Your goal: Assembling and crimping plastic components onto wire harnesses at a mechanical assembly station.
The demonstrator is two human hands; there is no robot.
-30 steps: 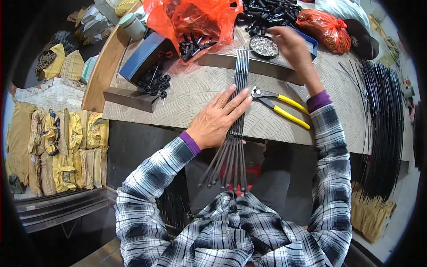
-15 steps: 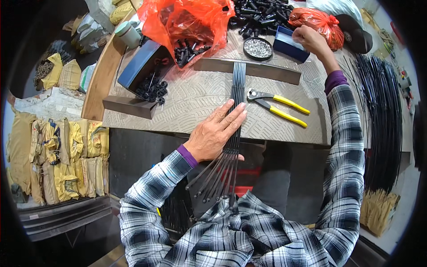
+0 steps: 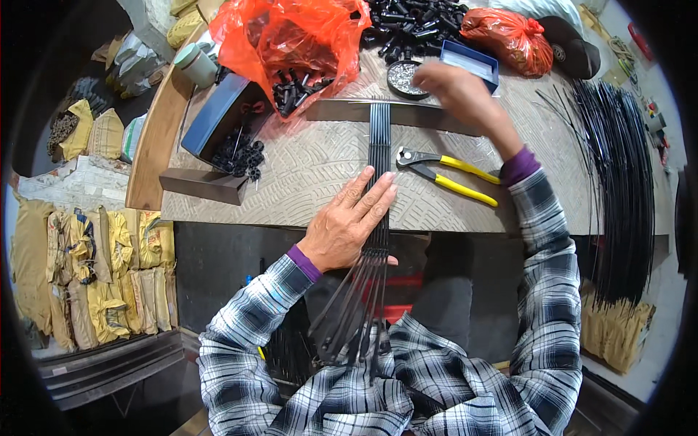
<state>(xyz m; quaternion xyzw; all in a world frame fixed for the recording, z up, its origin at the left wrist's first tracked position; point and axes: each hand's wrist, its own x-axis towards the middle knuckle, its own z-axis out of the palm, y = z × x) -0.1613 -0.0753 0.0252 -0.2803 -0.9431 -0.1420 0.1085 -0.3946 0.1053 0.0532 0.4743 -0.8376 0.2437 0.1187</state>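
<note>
My left hand [image 3: 345,221] lies over a row of thin black rods [image 3: 379,156], fingers stretched along them, with its thumb tip showing from beneath on the far side. Pale ends of the rods rest on a dark metal bar [image 3: 327,111]; jointed black lengths fan out over the table edge toward my body. Blurred by motion, my right hand [image 3: 458,91] hovers beside a round black dish [image 3: 406,78] of small silvery pieces; its fingers are too smeared to read. Pincers [image 3: 451,174] with yellow handles lie right of the rods.
An open red plastic bag [image 3: 291,43] of black parts stands behind a blue box [image 3: 214,116] of small black pieces. Behind the dish are a second blue box [image 3: 472,65], loose black tubes [image 3: 414,25] and a tied red bag [image 3: 509,40]. Long black rods [image 3: 618,189] hang at right.
My right hand has moved left and nearer, from the small blue box to beside the dish. My left hand stays on the rods; the view has shifted slightly.
</note>
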